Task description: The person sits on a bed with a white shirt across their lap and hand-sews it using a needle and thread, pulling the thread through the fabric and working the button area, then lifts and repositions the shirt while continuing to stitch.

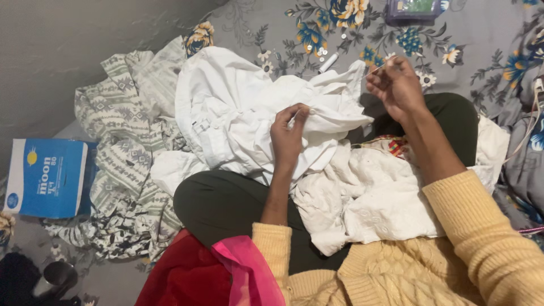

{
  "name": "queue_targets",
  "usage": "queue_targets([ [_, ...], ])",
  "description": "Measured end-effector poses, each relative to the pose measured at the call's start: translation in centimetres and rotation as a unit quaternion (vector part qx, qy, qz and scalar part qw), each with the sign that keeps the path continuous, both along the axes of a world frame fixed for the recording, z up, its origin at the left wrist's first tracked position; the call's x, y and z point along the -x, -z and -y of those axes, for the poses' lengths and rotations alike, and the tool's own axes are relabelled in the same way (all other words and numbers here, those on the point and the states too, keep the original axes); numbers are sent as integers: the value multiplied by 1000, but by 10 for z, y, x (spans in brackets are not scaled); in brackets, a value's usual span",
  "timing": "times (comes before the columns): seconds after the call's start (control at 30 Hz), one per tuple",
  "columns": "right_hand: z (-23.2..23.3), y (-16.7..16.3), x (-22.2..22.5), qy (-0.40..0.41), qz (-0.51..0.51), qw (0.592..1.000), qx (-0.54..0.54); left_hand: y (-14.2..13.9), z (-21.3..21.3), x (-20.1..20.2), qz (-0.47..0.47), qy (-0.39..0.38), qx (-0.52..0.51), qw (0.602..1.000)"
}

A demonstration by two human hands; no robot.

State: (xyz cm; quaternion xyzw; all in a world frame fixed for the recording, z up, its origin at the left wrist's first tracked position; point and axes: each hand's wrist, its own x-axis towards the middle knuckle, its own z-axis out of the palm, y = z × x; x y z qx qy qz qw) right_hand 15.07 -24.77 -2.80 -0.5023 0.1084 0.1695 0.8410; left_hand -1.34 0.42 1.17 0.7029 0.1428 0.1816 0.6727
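Seen from above, seated cross-legged on a grey floral bedsheet (487, 51), dark trousers and a cream knitted sweater in view. Left hand (288, 136) raised over the lap, thumb and fingertips pinched together on a fold of the white garment (238, 107), which lies heaped across the left knee and spills toward the sheet. Right hand (396, 85) lifted higher and to the right, fingers closed on something thin and pale, seemingly a needle or thread (381, 68), too fine to tell which. Beneath both forearms, a second cream embroidered cloth (368, 198) bunched on the lap. Left of the white garment, a crumpled grey-and-white patterned fabric (122, 153). Farther left, at the sheet's edge, a flat rectangular blue box (48, 177) with a white side panel and a small round yellow mark near its corner. At the top edge, a small clear purple-tinted plastic case (413, 10). Near it on the sheet, a short white tube-shaped item (328, 62) beside a few tiny white buttons (322, 52). Bottom centre, red and pink cloth (226, 272)
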Motion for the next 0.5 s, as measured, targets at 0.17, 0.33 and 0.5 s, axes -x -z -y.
queue_targets([
  [0.17,2,1,-8,27,18,999,37,7,2,-3,1,24,28,999],
  [0.33,-4,19,-7,44,62,991,114,11,2,-2,3,61,63,996],
  [0.5,-8,13,4,49,205,948,239,12,5,-3,-31,101,70,992],
])
